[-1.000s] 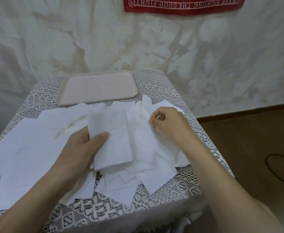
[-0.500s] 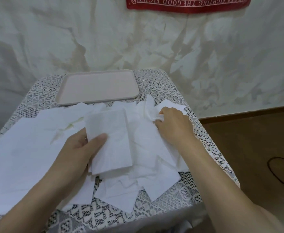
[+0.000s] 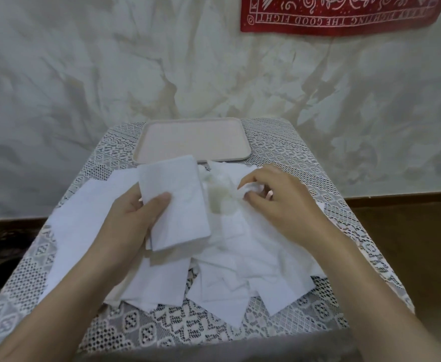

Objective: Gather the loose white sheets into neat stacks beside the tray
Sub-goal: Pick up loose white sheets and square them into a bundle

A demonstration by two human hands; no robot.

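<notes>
Left hand (image 3: 133,218) grips a squared-up stack (image 3: 177,205) of white sheets on the near side of the tray (image 3: 193,142), thumb clamped on top, fingers behind it. The stack's far edge overlaps the tray's near rim in this view; can't tell if they touch. Right hand (image 3: 279,202) pinches a crumpled sheet (image 3: 250,189) between thumb and fingertips, near-right of the tray, with its tail buried in the pile. The other loose sheets (image 3: 240,259) sprawl overlapped on the lace cloth (image 3: 279,145), from the tray's near rim outward, and some lie close to the table edges. No finished stack sits beside the tray yet, so I'd call the job early. Risks:
- Pulling the crumpled sheet drags whatever lies on its tail, which could push edge sheets onto the floor.
- The paper looks thin and may tear if yanked while pinned.
- A wadded sheet added unflattened makes the stack lumpy, and it could fan out with only one thumb clamping it.
- The open lace could snag a corner when sheets are slid.

Writing: red banner (image 3: 344,14) on the wall behind the tray, white lettering mirrored, "THE GOOD FIGHT" legible, words before it too blurred. No marks visible on the tray or sheets.
</notes>
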